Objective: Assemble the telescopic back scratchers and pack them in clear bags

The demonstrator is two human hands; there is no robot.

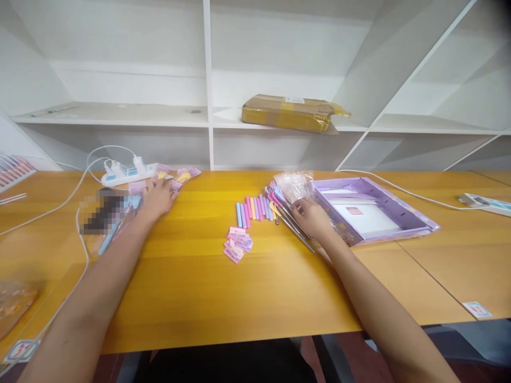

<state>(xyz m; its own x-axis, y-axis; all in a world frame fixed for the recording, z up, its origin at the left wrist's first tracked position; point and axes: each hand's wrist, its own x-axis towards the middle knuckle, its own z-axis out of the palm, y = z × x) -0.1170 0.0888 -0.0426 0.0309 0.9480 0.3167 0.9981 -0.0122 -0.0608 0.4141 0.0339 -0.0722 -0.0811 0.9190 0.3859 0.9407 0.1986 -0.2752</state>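
My left hand [157, 198] reaches to the back left and rests over pink-printed plastic packets [187, 174] with yellow pieces inside. Its thumb stands apart from the fingers, whose tips are partly hidden. At the right, my right hand [312, 216] has its fingers curled at the edge of some clear plastic bags [294, 185]. Beneath and beside it lie thin metal rods [297, 230] with pink, blue and yellow ends. A row of pastel sticks [254, 209] in pink, blue, purple and orange lies between the hands. Small pink printed cards [238, 243] are fanned out just in front.
A purple open box [383, 210] sits right of my right hand. Behind my left hand is a white power strip [130, 173] with cables. A taped brown parcel [289, 113] rests on the white shelf [159, 113]. Another power strip [489, 204] lies far right.
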